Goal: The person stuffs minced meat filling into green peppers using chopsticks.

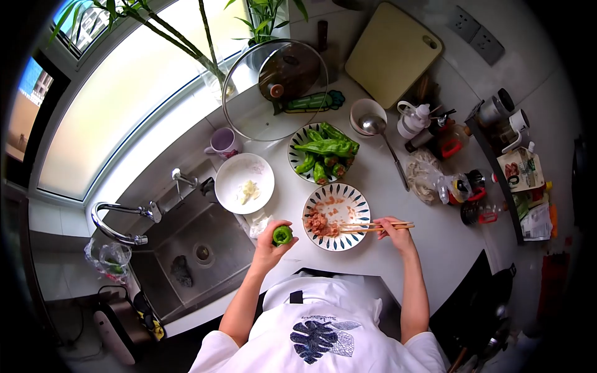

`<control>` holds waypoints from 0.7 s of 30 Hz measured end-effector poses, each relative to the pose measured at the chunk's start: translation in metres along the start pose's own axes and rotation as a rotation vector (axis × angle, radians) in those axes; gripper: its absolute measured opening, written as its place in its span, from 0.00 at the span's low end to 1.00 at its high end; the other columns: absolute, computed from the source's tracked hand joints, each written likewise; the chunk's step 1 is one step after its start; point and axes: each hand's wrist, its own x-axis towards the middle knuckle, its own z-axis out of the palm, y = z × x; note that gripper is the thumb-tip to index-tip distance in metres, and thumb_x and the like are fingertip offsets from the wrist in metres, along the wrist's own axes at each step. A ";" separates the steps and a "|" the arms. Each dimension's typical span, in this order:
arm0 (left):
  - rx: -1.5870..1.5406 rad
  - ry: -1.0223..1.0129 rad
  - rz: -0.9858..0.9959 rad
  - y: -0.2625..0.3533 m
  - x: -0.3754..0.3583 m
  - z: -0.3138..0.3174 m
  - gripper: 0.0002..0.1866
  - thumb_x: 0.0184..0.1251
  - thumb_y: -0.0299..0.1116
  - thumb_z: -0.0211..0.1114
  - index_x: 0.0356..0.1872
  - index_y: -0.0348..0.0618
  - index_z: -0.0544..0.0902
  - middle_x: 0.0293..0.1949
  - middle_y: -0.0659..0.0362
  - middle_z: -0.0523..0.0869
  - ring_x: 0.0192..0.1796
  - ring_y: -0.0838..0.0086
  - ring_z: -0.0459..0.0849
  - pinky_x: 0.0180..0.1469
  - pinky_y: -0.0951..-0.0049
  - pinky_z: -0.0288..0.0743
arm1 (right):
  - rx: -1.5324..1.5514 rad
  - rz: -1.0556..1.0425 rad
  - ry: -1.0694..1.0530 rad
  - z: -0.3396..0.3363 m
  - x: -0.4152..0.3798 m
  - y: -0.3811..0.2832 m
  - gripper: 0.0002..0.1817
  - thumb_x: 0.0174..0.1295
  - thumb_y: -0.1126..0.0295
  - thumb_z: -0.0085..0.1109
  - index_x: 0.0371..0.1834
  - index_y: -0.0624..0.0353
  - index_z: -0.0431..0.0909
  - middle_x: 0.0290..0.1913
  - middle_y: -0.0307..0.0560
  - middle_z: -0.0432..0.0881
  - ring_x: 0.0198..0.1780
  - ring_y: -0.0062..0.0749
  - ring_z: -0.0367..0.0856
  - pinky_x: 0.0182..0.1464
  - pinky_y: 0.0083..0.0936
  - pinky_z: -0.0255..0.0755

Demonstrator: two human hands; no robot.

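My left hand [271,248] is closed around a green pepper [282,235], whose hollow cut end faces up toward me. In my right hand [393,231] is a pair of chopsticks [367,227], their tips at a mound of minced meat [321,224]. That meat lies on the left side of a patterned plate [355,242], with thin smears of it across the rest. Just behind, a second patterned plate [295,163] holds several green peppers [328,147]. To the left stands a white bowl [231,174] with a small pale chopped heap [249,190] in it.
A steel sink [174,239] with a faucet [121,227] is at left. A purple mug [224,143], a glass lid [249,127] and a cutting board [388,53] stand at the back. A ladle [390,149] rests in a small bowl [359,110]; bottles and bags line the right.
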 end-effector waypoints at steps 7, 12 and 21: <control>0.345 0.058 0.209 0.029 0.002 0.008 0.28 0.49 0.23 0.78 0.55 0.42 0.80 0.47 0.56 0.79 0.51 0.66 0.80 0.55 0.69 0.74 | 0.073 0.059 -0.046 0.003 0.011 0.015 0.17 0.74 0.63 0.54 0.47 0.70 0.82 0.36 0.46 0.84 0.34 0.24 0.82 0.39 0.22 0.80; 0.251 0.084 0.081 0.017 0.000 0.011 0.27 0.48 0.23 0.79 0.53 0.41 0.81 0.45 0.57 0.82 0.48 0.66 0.82 0.53 0.69 0.75 | 0.148 0.096 -0.057 0.010 0.014 0.019 0.17 0.74 0.63 0.54 0.46 0.70 0.83 0.37 0.48 0.85 0.34 0.26 0.83 0.39 0.22 0.81; 0.532 0.152 0.203 0.003 -0.011 0.009 0.27 0.48 0.26 0.78 0.53 0.44 0.82 0.45 0.55 0.83 0.48 0.58 0.80 0.52 0.62 0.72 | 0.149 0.056 0.030 0.022 0.006 0.017 0.16 0.73 0.64 0.56 0.45 0.70 0.83 0.34 0.50 0.86 0.31 0.27 0.85 0.37 0.20 0.82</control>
